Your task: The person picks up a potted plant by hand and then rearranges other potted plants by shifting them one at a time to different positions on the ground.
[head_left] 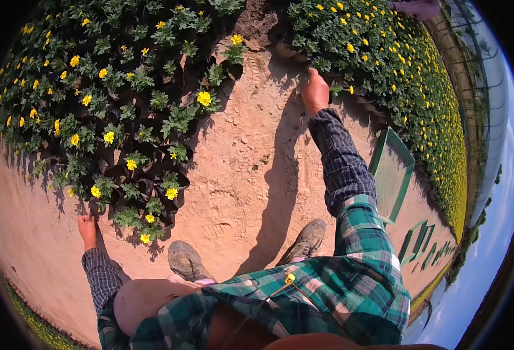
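My right hand (315, 92) reaches forward to the edge of the right-hand bed of marigold plants (379, 46). Its fingers are curled closed, and what they hold is mostly hidden. A yellow marigold bloom (351, 90) on a green stem sticks out just right of the fist. Low on the left, my left hand (86, 232) is at the near edge of the other group of potted marigolds (123, 111), which stand in dark bags. Its fingers look closed, but they are small in view and anything in them cannot be made out.
Dry bare soil (239, 163) runs between the plant groups, with my two shoes (190, 261) on it. A green mesh crate (392, 175) stands beside the right bed, with more green trays (417, 239) beyond. A greenhouse (493, 116) borders the far right.
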Motion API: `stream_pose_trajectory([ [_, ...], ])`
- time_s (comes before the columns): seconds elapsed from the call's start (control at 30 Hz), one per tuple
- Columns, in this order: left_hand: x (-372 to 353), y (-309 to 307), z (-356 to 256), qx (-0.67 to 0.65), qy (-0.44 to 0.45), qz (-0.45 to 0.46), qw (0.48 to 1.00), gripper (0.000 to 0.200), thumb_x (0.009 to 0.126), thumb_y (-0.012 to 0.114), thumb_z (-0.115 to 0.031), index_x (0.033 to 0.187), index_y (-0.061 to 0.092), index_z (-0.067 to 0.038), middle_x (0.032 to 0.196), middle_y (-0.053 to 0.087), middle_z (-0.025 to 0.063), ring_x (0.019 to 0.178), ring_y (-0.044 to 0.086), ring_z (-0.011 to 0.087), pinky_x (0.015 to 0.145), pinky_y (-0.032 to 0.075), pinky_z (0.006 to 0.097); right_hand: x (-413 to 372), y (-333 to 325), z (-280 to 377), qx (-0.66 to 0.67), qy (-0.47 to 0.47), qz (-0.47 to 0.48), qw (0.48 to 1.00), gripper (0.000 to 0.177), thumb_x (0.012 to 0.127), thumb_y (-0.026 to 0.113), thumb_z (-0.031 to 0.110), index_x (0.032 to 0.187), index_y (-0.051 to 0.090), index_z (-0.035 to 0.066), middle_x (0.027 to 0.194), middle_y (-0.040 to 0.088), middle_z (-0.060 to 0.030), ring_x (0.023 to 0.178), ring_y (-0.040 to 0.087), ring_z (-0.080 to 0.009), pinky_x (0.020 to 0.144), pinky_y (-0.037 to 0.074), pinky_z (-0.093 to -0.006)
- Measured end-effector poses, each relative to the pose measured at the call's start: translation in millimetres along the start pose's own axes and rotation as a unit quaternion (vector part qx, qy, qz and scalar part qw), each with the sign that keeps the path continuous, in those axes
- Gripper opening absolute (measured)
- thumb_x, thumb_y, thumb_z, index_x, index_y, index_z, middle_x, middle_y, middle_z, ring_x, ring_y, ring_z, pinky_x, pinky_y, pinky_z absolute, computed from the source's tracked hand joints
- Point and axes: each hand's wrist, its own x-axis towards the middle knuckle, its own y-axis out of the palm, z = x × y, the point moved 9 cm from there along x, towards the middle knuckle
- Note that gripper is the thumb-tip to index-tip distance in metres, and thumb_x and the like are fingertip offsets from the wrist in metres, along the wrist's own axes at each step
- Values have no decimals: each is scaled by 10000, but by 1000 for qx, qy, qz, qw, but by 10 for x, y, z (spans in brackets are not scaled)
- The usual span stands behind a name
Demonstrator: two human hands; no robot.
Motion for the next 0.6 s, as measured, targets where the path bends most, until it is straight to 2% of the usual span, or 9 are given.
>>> stream_pose_trajectory([
  [0.13, 79, 1, 202, 7, -7, 7, 1000, 324, 774, 673, -27, 791, 351, -62, 700, 401, 24, 661, 414, 176, 662, 409, 313, 610, 232, 545, 21, 48, 3, 999, 343, 824, 486, 27, 1167, 478, 20, 953, 607, -256, 899, 603, -421, 768, 495, -477],
  [0.17, 91, 2, 230, 15, -13, 2, 1000, 328, 770, 675, -29, 790, 349, -62, 700, 399, 22, 659, 410, 176, 666, 408, 314, 734, 341, 573, -17, 74, 35, 997, 310, 823, 504, 42, 1131, 516, 8, 967, 609, -251, 909, 608, -411, 778, 503, -479],
  [0.23, 86, 4, 209, 34, -24, 4, 999, 333, 762, 681, -30, 794, 351, -64, 707, 399, 18, 667, 415, 169, 673, 410, 309, 840, 472, 544, -25, 82, 23, 996, 169, 814, 531, 79, 914, 638, -5, 959, 639, -236, 919, 621, -395, 791, 512, -465],
  [0.33, -75, -37, -172, 53, -38, -3, 998, 259, 762, 690, -35, 777, 433, -58, 689, 489, 5, 652, 466, 142, 650, 427, 299, 863, 456, 509, -58, 18, 8, 998, 179, 784, 539, 126, 872, 642, 9, 914, 645, -234, 914, 611, -404, 791, 496, -460],
  [0.4, -156, -69, -406, 108, -18, -9, 994, 277, 756, 715, -144, 778, 457, -45, 692, 528, 46, 664, 528, 190, 657, 445, 325, 700, 353, 454, -4, -15, 9, 1000, 179, 796, 569, 176, 861, 622, 18, 876, 636, -234, 875, 592, -428, 742, 473, -475],
  [0.47, -141, -74, -411, 147, -40, -15, 988, 305, 741, 732, -220, 804, 493, -40, 716, 569, 67, 692, 565, 221, 674, 458, 343, 379, 325, 428, 85, -45, 104, 990, 221, 816, 666, 262, 850, 615, 49, 784, 634, -171, 759, 615, -352, 675, 478, -411],
  [0.53, -185, -88, -501, 128, -50, -16, 990, 317, 735, 740, -221, 835, 515, -22, 740, 597, 75, 712, 584, 224, 675, 461, 338, -164, -66, 921, 115, -161, 125, 972, 159, 828, 677, 166, 849, 589, 35, 702, 601, -115, 625, 584, -235, 588, 464, -326],
  [0.57, -183, -77, -520, 124, -52, -9, 991, 327, 744, 736, -228, 840, 510, -11, 729, 593, 92, 711, 584, 241, 667, 457, 345, -470, -66, 1014, 164, -30, 273, 947, 126, 835, 666, 129, 849, 588, 31, 714, 593, -90, 617, 580, -170, 558, 458, -303],
  [0.6, -160, -57, -461, 138, -46, -3, 989, 307, 772, 707, -242, 854, 517, -15, 756, 603, 117, 739, 591, 268, 687, 459, 361, -737, -129, 1176, 176, -80, 293, 936, 105, 842, 654, 107, 848, 586, 28, 731, 585, -66, 617, 566, -113, 538, 449, -282],
])
